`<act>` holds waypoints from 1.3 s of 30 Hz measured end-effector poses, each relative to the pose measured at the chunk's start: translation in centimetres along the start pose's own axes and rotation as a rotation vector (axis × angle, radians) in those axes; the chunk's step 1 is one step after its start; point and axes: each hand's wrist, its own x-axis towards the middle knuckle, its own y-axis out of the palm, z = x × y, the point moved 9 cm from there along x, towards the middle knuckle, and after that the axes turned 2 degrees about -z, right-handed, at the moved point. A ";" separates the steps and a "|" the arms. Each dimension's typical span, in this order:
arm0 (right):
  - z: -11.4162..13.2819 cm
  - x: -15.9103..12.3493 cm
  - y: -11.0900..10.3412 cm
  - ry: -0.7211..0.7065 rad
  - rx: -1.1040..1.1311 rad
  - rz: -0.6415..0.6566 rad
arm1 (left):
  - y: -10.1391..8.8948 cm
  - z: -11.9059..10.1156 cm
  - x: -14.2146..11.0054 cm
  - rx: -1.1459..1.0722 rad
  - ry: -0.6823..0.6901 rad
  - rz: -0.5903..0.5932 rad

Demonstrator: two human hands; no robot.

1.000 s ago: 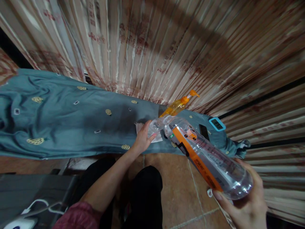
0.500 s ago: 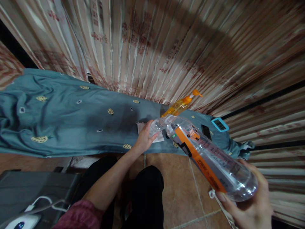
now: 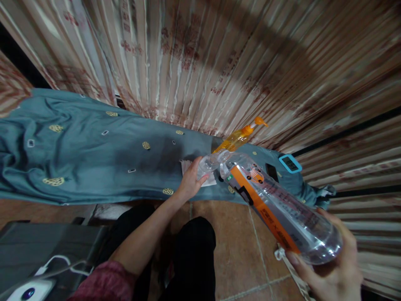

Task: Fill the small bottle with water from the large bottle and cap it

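The large bottle (image 3: pixel 282 209) lies aslant just right of the view's centre, its narrow neck toward ten o'clock and its rounded base toward four. It is clear, glossy plastic with broad shoulders, and its label carries an orange band, grey panels and dark print. The person's right hand (image 3: pixel 336 257) is clamped round the base. The left hand (image 3: pixel 190 179), well apart from the right, grips a small clear container (image 3: pixel 206 164) at the large bottle's neck; whether the two rims touch is unclear.

Under the container, a thin, pale tissue (image 3: pixel 209 181) lies on a teal cloth (image 3: pixel 94 159), wrinkled toward nine o'clock and printed with yellow pineapples. At one o'clock from the container stands a pump bottle (image 3: pixel 234 140), see-through amber with an orange nozzle. Toward three o'clock are a flat black phone (image 3: pixel 272 172) and a blue-rimmed digital clock (image 3: pixel 290 163). A pleated, beige curtain (image 3: pixel 188 62) with reddish print hangs toward twelve; tan floor tiles (image 3: pixel 238 251) show toward six.
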 end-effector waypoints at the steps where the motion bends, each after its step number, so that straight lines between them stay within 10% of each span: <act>1: 0.0 0.0 0.0 0.001 -0.004 0.000 | 0.0 0.0 0.0 0.000 0.000 0.000; 39: -0.5 0.4 -0.4 0.036 0.017 -0.008 | 0.0 0.0 0.0 -0.004 -0.009 0.009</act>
